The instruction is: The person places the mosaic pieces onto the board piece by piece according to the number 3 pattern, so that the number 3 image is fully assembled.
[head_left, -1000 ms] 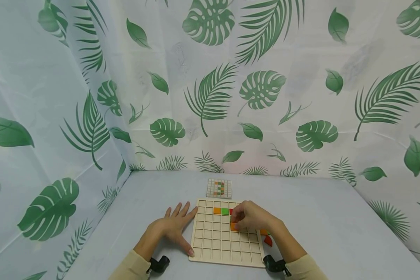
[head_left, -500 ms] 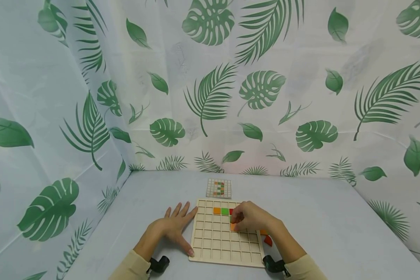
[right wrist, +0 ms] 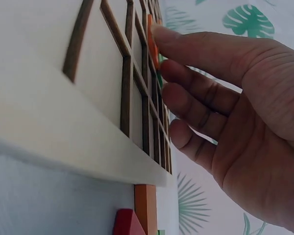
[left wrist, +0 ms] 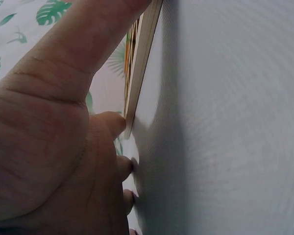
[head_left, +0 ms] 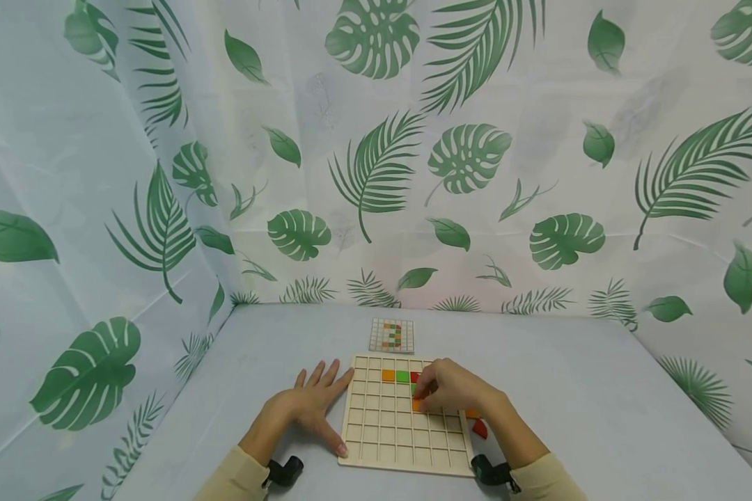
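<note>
My left hand lies with spread fingers at the left edge of the wooden grid board. Its thumb and index fingertip touch that edge, and the board's side shows in the left wrist view. Over the board's upper right part, my right hand pinches an orange square tile at a cell, thumb tip on it; the right wrist view shows this orange tile too. Just above it sits a green tile, partly covered by the fingers. One row holds an orange tile, a green tile and a red piece.
A small card with a printed coloured grid lies behind the board. Beside the board's right edge, partly under the right forearm, are a loose orange piece and a red rounded piece. Leaf-patterned cloth hangs behind and at the left.
The orange tile under my right fingers has shifted slightly and more of the green tile above it shows. My left hand has stayed in place.
</note>
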`<state>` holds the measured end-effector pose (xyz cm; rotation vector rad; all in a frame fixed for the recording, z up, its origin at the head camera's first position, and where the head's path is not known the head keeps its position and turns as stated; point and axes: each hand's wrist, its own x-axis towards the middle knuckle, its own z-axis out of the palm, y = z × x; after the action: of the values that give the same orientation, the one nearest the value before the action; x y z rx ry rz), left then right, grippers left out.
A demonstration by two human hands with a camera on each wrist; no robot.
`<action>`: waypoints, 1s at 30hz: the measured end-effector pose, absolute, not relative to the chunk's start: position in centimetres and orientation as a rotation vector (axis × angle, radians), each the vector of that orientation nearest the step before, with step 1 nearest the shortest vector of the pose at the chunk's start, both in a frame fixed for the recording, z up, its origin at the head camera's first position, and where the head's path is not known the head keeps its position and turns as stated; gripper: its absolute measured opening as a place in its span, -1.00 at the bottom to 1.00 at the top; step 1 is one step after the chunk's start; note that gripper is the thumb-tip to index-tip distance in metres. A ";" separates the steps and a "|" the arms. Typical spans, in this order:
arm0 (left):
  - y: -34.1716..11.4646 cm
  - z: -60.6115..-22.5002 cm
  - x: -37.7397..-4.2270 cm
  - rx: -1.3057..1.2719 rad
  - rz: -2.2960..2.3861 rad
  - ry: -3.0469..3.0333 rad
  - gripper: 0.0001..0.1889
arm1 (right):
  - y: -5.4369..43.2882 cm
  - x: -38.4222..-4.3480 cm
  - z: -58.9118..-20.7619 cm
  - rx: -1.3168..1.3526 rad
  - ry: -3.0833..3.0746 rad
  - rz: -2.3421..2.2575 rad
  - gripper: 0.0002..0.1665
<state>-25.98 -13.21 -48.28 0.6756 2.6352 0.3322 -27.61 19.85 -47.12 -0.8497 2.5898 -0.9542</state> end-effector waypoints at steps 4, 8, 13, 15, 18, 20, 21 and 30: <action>-13.2 -48.1 -26.0 0.686 0.325 2.643 0.49 | 20.2 -27.8 -46.8 -0.810 2.614 -0.975 -0.88; -13.2 -48.1 -26.0 0.681 0.324 2.650 0.49 | 20.5 -28.0 -46.5 -0.807 2.647 -0.968 -0.85; -13.2 -48.1 -26.1 0.685 0.331 2.641 0.50 | 21.0 -28.1 -46.2 -0.802 2.690 -0.950 -0.80; -13.2 -48.1 -26.2 0.686 0.339 2.633 0.50 | 21.3 -28.0 -46.1 -0.799 2.707 -0.958 -0.76; -13.1 -48.0 -26.1 0.686 0.343 2.628 0.50 | 21.8 -28.0 -45.9 -0.775 2.732 -0.957 -0.73; -13.1 -48.0 -26.0 0.686 0.342 2.626 0.50 | 22.2 -28.0 -45.6 -0.762 2.741 -0.960 -0.72; -13.1 -48.0 -26.0 0.685 0.340 2.627 0.50 | 22.3 -28.0 -45.5 -0.760 2.745 -0.959 -0.71; -13.3 -48.3 -26.1 0.693 0.328 2.630 0.50 | 23.9 -28.1 -45.1 -0.651 2.770 -0.945 -0.67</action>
<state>-26.11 -13.28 -48.32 0.6934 2.6296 0.3277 -28.14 23.93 -45.14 -0.6515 2.7702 -0.9451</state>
